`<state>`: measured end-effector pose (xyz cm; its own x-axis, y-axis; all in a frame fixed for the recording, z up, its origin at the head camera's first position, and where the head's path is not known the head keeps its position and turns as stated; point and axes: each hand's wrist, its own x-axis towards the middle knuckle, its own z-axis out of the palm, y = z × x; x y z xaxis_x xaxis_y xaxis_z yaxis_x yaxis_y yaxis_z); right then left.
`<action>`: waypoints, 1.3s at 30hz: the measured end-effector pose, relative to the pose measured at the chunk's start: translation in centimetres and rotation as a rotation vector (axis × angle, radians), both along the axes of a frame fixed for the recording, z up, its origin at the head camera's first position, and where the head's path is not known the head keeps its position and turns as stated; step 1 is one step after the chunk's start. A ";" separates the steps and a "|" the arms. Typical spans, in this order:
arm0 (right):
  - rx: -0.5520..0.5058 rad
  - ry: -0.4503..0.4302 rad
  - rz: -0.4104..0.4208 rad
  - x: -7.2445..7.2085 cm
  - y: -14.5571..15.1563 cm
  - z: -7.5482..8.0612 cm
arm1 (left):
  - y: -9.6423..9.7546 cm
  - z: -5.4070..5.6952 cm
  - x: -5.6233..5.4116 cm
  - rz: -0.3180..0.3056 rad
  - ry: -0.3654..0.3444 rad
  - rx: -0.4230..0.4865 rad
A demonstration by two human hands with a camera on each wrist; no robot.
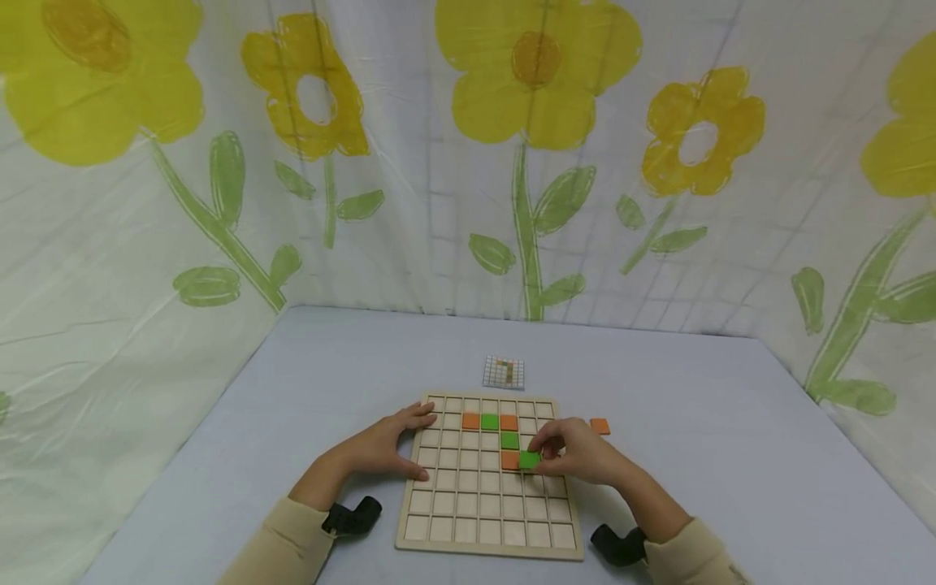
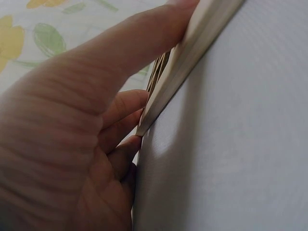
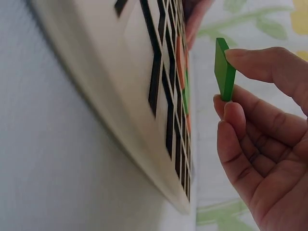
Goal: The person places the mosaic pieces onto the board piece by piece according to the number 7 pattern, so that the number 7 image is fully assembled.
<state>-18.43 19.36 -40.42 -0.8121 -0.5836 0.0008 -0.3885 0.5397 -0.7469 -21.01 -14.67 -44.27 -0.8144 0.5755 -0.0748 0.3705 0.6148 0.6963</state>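
A wooden grid board (image 1: 490, 551) lies on the table. My right hand (image 1: 581, 451) pinches a green square tile (image 3: 224, 70) between thumb and fingertips. In the right wrist view that tile is held apart from the board's surface. On the grid, orange tiles (image 1: 471, 422) and green tiles (image 1: 489, 422) form a row near the top, and more run down below its right end. My left hand (image 1: 380, 445) rests on the board's left edge, thumb and fingers spread; the left wrist view shows its thumb (image 2: 139, 36) against the wooden rim (image 2: 192, 53).
Behind the board lies a small card (image 1: 503, 372) printed with a grid and coloured squares. One loose orange tile (image 1: 600, 426) is on the table (image 1: 695, 439), right of the board. A flower-printed curtain (image 1: 409, 203) hangs beyond the table's far edge.
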 end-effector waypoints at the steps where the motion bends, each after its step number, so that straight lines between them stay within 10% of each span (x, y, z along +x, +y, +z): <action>1: 0.001 -0.005 0.007 0.0 -0.2 0.1 | 0.0 0.0 0.0 -0.002 -0.001 0.002; 39: -0.001 -0.084 0.107 0.1 -2.2 -1.6 | 0.1 0.3 0.1 0.006 -0.006 0.007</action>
